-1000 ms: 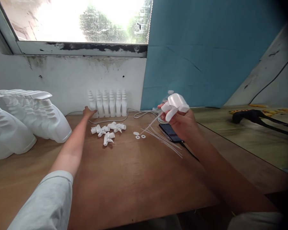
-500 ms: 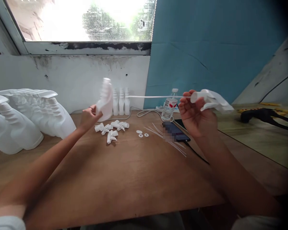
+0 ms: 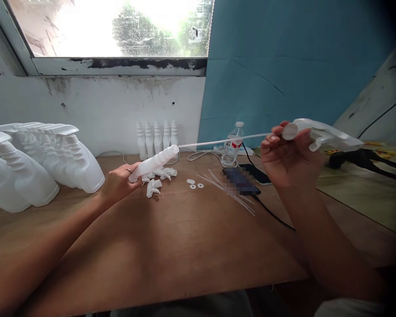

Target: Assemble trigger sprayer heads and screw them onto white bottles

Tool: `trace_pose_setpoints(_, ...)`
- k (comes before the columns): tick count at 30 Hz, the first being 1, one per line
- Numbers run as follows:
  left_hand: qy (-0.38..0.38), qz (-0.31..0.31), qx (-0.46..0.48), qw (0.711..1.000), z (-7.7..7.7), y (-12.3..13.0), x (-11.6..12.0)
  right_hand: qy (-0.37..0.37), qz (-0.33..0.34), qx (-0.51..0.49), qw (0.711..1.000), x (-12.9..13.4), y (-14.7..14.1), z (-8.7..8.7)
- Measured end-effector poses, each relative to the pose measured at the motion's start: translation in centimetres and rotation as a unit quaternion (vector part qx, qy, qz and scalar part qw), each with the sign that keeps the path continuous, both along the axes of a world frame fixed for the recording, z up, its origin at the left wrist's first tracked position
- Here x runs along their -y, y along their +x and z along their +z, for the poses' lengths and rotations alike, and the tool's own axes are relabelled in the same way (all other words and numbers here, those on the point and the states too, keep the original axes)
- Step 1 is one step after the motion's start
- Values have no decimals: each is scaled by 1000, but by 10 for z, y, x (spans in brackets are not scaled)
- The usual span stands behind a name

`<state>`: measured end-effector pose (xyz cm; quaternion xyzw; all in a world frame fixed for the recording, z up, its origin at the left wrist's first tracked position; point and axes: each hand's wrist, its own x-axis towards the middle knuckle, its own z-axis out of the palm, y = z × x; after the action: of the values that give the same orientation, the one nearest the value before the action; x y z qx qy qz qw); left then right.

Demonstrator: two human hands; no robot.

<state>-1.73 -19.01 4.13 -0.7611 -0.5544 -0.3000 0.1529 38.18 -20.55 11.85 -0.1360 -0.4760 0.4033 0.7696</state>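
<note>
My left hand [image 3: 120,182] is closed around the base of a white plastic bottle [image 3: 155,163], tilted so its neck points right and up. My right hand [image 3: 288,154] grips a white trigger sprayer [image 3: 330,132] by its collar, nozzle to the right. From the sprayer a thin white dip tube [image 3: 231,139] runs left, its end at the bottle's mouth; whether the tip is inside I cannot tell. Several loose white trigger sprayers [image 3: 154,187] lie on the table below the bottle, partly hidden by it.
Large white bottles [image 3: 62,154] stand in rows at left; several slim ones [image 3: 157,141] stand by the wall. White washers [image 3: 193,186], loose tubes [image 3: 242,203], two phones [image 3: 255,174], a water bottle [image 3: 231,149] and cables lie on the wooden table [image 3: 185,246].
The bottle in my left hand has tipped from near upright to leaning right, its neck now meeting the tube. My right hand has moved right with the sprayer.
</note>
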Motion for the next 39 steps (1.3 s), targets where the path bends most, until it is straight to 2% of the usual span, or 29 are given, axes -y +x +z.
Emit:
trace_pose_setpoints(4, 14, -29, -13, 999, 0, 1, 5, -14, 0, 35, 999, -8, -1, -8)
trace_pose_setpoints(8, 40, -92, -32, 994, 1, 7, 12, 4, 22, 69, 997, -14, -5, -11)
trace_pose_setpoints(11, 56, -152, -18, 987, 1, 22, 22, -4, 44, 122, 992, -10, -24, -8)
trace_pose_setpoints(14, 52, -216, 37, 974, -2, 45, 38, -6, 89, 206, 974, 0, -54, -1)
trace_pose_setpoints(16, 11, -251, 96, 963, -3, 62, 49, -10, 136, 254, 958, 6, -74, 1)
trace_pose_setpoints(19, -136, -301, 154, 931, 2, 78, 59, -27, 198, 277, 940, 9, -97, -2)
trace_pose_setpoints(21, -235, -319, 112, 911, 14, 82, 61, -25, 220, 270, 937, 7, -109, -7)
trace_pose_setpoints(23, -253, -308, 59, 915, 33, 80, 59, -22, 221, 259, 940, 5, -119, -12)
trace_pose_setpoints(25, -181, -283, 70, 939, 59, 78, 59, -20, 208, 248, 946, 5, -128, -15)
trace_pose_setpoints(27, -60, -258, 129, 956, 86, 78, 62, -23, 193, 243, 950, 7, -135, -15)
trace_pose_setpoints(29, 36, -241, 165, 956, 111, 81, 69, -24, 180, 236, 955, 8, -142, -15)
trace_pose_setpoints(31, 70, -242, 161, 954, 127, 88, 78, -25, 165, 231, 958, 6, -147, -16)
trace_pose_setpoints(34, 76, -249, 119, 958, 133, 99, 84, -19, 140, 220, 965, 0, -153, -22)
trace_pose_setpoints(39, 82, -220, 82, 969, 122, 103, 71, -17, 149, 208, 967, -3, -157, -27)
